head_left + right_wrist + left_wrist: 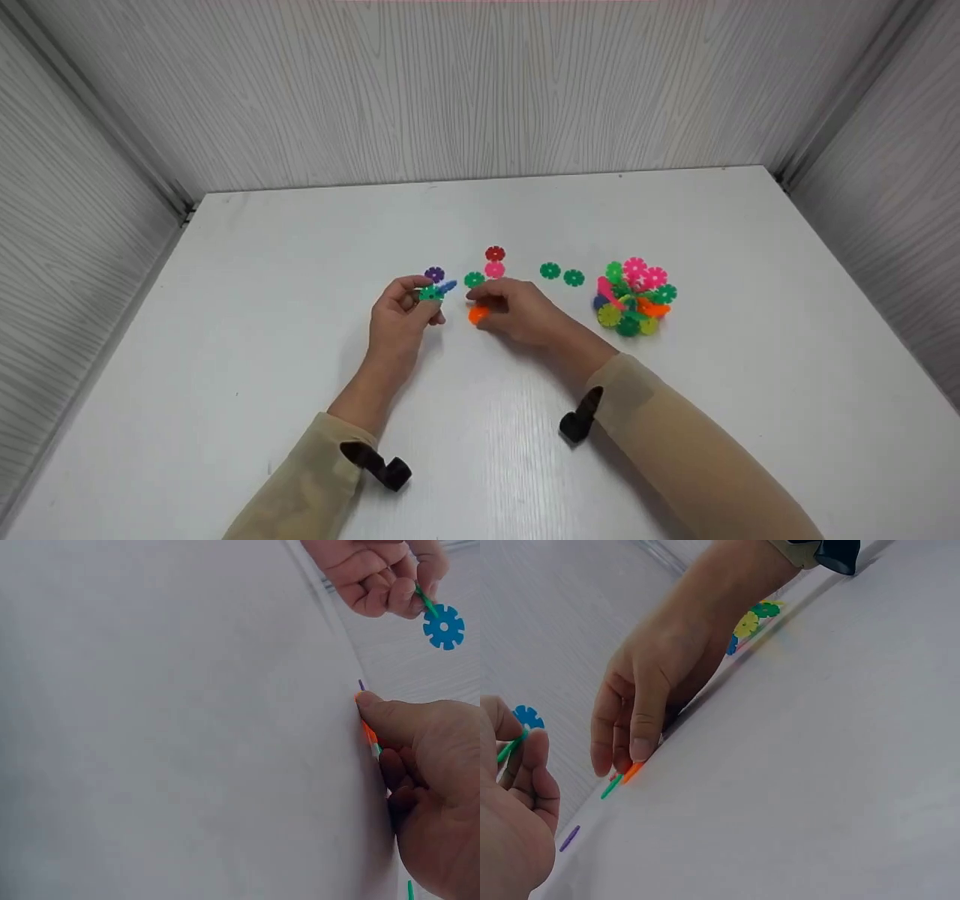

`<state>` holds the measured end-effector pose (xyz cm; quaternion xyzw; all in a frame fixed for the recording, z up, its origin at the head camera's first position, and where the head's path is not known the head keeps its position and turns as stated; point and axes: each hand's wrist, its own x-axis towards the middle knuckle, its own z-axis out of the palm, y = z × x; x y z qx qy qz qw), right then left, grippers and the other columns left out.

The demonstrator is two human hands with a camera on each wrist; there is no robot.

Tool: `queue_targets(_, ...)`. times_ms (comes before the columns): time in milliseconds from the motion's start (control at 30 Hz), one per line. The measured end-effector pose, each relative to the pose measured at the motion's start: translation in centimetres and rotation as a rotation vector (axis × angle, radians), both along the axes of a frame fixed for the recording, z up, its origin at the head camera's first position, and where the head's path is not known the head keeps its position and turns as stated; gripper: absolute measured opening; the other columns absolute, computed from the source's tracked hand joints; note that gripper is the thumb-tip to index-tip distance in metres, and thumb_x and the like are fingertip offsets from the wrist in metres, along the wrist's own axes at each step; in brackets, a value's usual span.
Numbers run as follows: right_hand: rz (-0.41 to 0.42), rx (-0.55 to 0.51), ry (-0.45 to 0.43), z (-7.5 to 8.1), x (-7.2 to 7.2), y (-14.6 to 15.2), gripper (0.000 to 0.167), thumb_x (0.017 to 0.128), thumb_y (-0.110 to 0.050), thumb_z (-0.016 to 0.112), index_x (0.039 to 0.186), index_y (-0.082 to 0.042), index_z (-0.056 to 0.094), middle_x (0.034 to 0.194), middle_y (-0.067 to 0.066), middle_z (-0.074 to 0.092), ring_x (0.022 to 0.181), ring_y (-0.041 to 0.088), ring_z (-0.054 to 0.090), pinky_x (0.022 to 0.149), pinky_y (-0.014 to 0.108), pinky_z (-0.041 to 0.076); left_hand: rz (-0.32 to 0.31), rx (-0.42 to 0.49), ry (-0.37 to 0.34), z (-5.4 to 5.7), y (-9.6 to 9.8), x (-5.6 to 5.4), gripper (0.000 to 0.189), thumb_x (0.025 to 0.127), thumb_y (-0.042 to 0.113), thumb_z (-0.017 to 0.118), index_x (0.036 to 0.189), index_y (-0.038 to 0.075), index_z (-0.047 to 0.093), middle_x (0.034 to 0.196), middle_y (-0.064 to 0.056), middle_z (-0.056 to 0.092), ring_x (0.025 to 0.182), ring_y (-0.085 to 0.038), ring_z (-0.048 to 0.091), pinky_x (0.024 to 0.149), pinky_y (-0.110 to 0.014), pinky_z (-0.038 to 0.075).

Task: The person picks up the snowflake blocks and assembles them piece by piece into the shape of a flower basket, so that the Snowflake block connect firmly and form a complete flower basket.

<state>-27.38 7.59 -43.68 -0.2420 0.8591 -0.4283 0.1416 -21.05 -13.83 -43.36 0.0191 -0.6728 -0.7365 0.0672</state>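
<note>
My left hand point(397, 319) pinches a green notched plastic disc point(430, 293) between thumb and fingers, raised above the table. Slotted into that disc at an angle is a blue notched disc point(444, 627), sticking out past the fingertips. The right hand point(521, 311) is low over the table, its thumb and curled fingers at an orange notched disc point(478, 315); the thumb tip is on the orange edge. Just beyond the hands lie a purple disc point(434, 274), another green disc point(474, 280), a pink disc point(494, 269) and a red disc point(495, 253).
Two green discs point(562, 274) lie right of the hands on the white table point(300, 247). Farther right is a heap of mixed-colour discs point(634, 296). Pale wood-grain panels point(480, 90) enclose the back and sides. Both sleeves carry a black wrist mount point(577, 424).
</note>
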Motion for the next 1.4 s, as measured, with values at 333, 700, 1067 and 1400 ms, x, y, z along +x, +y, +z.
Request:
queue_targets(333,0.050,0.082,0.039,0.1,3.0,3.3,0.034,0.091,-0.021,0.087,0.124,-0.022,0.079,0.112,-0.003,0.065,0.105,0.019,0.060,0.092,0.032,0.056,-0.117,-0.048,-0.028,-0.2,0.7,0.5,0.033,0.101,0.003,0.068,0.132,0.001,0.057,0.107,-0.023,0.065,0.081,-0.026,0.069,0.083,-0.029,0.061)
queue_targets(700,-0.028,-0.146,-0.003,-0.2,4.1,5.2,0.021,0.097,-0.018,0.080,0.117,-0.019,0.076,0.103,-0.004,0.073,0.097,0.021,0.066,0.084,0.030,0.058,-0.266,-0.109,0.003,-0.4,1.3,1.2,0.025,0.102,0.006,0.065,0.124,0.010,0.077,0.115,-0.028,0.065,0.081,-0.024,0.067,0.081,-0.026,0.059)
queue_targets(1067,-0.132,-0.454,-0.185,0.6,4.2,5.1,0.035,0.103,-0.012,0.072,0.137,-0.008,0.071,0.106,0.017,0.073,0.089,0.031,0.076,0.089,0.035,0.063,-0.316,-0.217,0.026,-0.4,1.9,1.3,0.020,0.104,0.011,0.069,0.121,0.011,0.077,0.107,-0.018,0.069,0.082,-0.027,0.067,0.079,-0.027,0.059)
queue_targets(1400,-0.174,-0.538,-0.157,0.6,4.2,5.1,0.026,0.099,-0.010,0.077,0.122,-0.001,0.072,0.099,0.016,0.077,0.086,0.031,0.079,0.084,0.039,0.064,-0.303,-0.310,0.042,-0.4,2.3,1.4,0.020,0.103,0.016,0.072,0.122,0.015,0.079,0.108,-0.015,0.072,0.089,-0.031,0.065,0.076,-0.026,0.057)
